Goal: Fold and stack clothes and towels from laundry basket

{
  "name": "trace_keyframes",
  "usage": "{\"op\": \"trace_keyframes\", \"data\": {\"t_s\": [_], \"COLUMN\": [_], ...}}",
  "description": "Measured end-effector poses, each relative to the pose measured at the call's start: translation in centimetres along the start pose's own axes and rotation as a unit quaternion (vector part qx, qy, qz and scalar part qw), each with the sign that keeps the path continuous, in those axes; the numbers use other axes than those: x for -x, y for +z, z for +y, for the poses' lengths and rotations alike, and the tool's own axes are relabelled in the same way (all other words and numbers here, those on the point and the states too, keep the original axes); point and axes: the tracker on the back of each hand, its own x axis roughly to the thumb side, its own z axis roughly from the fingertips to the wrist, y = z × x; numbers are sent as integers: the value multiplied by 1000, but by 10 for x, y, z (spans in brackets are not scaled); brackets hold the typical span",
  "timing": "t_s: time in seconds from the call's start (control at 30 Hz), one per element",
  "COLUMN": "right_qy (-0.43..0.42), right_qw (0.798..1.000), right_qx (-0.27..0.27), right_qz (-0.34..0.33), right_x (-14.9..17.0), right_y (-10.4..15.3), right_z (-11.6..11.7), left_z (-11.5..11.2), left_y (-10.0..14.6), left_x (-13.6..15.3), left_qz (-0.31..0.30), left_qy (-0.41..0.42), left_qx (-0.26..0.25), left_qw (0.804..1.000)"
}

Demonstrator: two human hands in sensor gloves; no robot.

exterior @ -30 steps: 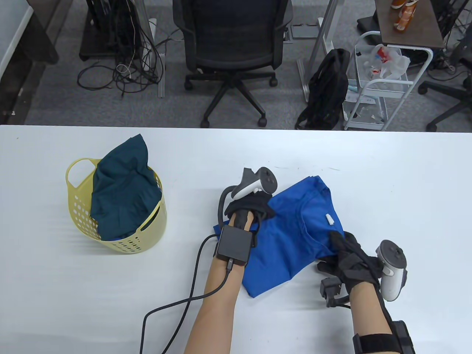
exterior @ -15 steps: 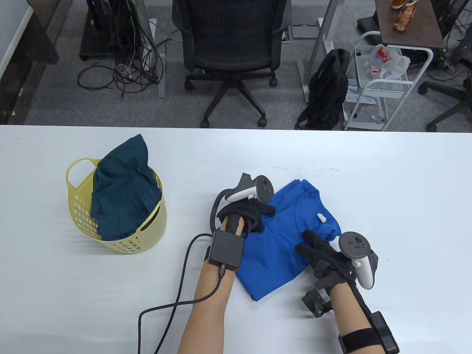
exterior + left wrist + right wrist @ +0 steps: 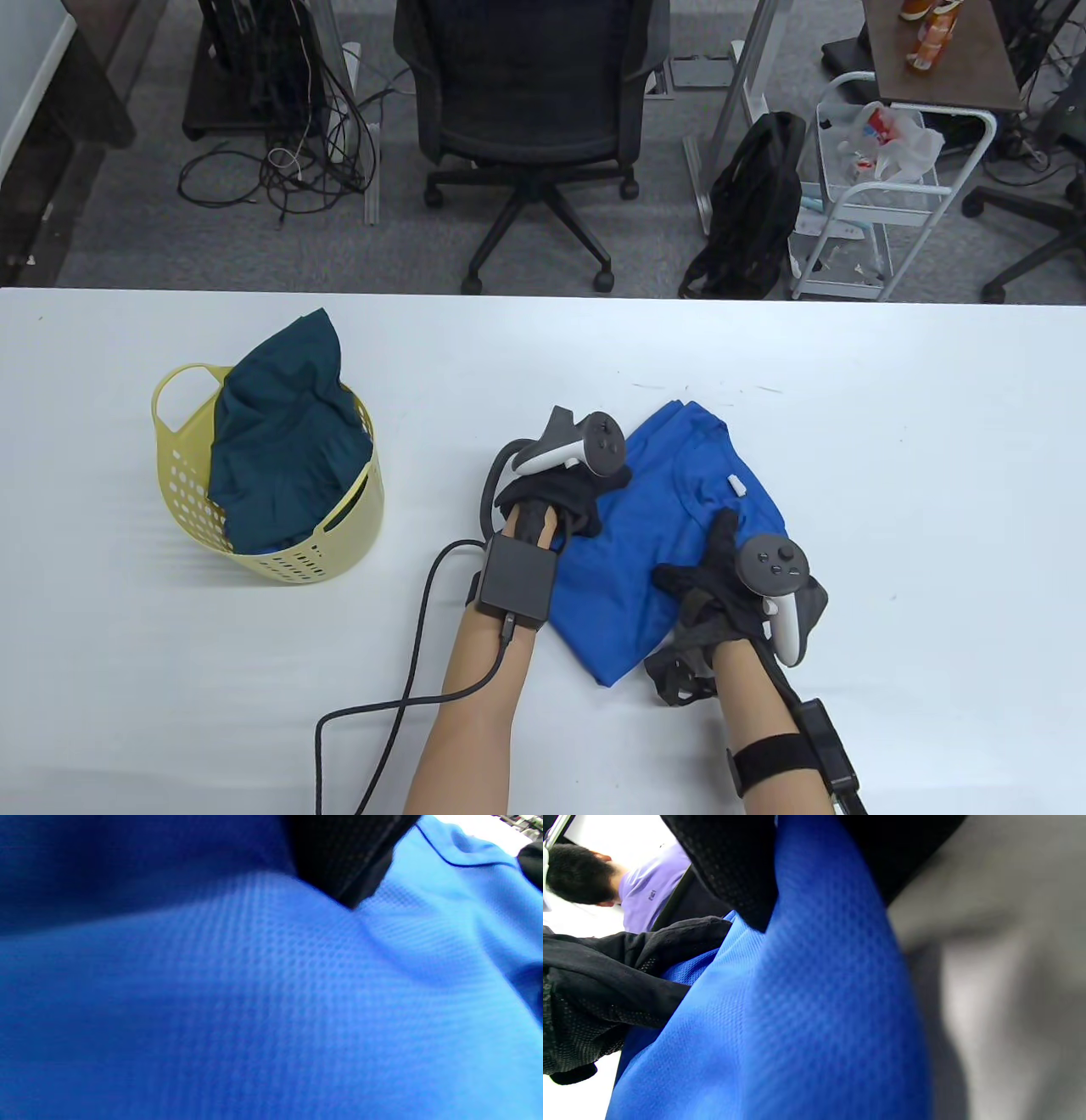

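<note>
- The blue shirt (image 3: pixel 653 526) lies on the white table (image 3: pixel 891 441), near the middle and toward the near edge, already doubled into a narrow slanted packet with its collar and small white tag facing up.
- The left hand (image 3: pixel 564 497) rests on the shirt's left edge. To my eye it is there as an anchor, so the cloth cannot slide while the other side is worked. I cannot tell whether its fingers lie flat or curl round a bit of the fabric: the tracker hides them from above, and the left wrist view shows only close blue weave and one dark fingertip.
- The right hand (image 3: pixel 730 586) lies over the shirt's near right part, fingers straight and spread wide, thumb out to the left. It looks like a press to flatten the fold, not a grip.
- In the right wrist view the blue cloth runs between dark gloved fingers (image 3: pixel 729 866), so the contact is close.
- Well off to the left stands the yellow basket (image 3: pixel 280 560) with a dark teal garment (image 3: pixel 284 433) heaped in it and poking above the rim, likely next to be folded.
- Count: one basket, two garments that I can see, two hands, one tracker on each. No finished stack shows yet.
</note>
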Motion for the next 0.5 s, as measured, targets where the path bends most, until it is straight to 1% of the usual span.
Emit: {"op": "trace_keyframes", "data": {"t_s": [0.07, 0.1, 0.17, 0.23, 0.27, 0.3, 0.33, 0.37, 0.4, 0.43, 0.47, 0.5], "right_qy": [11, 17, 47, 98, 146, 210, 281, 344, 378, 389, 365, 346], "right_qw": [1000, 999, 997, 992, 986, 975, 957, 936, 919, 910, 910, 913], "right_qx": [-11, -19, -47, -58, -41, -6, 31, 79, 112, 130, 159, 171], "right_qz": [-15, -19, -36, -56, -68, -74, -65, -21, 20, 60, 120, 133], "right_x": [0, -1, -10, -28, -44, -60, -75, -87, -93, -95, -92, -89], "right_y": [-3, -6, -14, -23, -29, -36, -46, -55, -63, -69, -70, -69], "right_z": [-6, -10, -23, -42, -59, -78, -101, -128, -152, -173, -191, -197], "left_z": [-3, -5, -9, -9, -5, 3, 11, 19, 25, 31, 35, 37], "left_y": [4, 6, 11, 14, 14, 12, 8, -1, -8, -13, -13, -11], "left_x": [4, 5, 6, -1, -10, -23, -35, -47, -56, -64, -68, -68], "left_qz": [-7, -10, -35, -64, -84, -94, -90, -91, -94, -73, -59, -54], "left_qy": [21, 35, 68, 99, 123, 157, 187, 219, 247, 263, 251, 235], "left_qx": [-19, -19, -39, -71, -98, -134, -159, -127, -73, -28, -48, -79], "left_qw": [1000, 999, 996, 990, 984, 974, 965, 963, 962, 962, 965, 967]}}
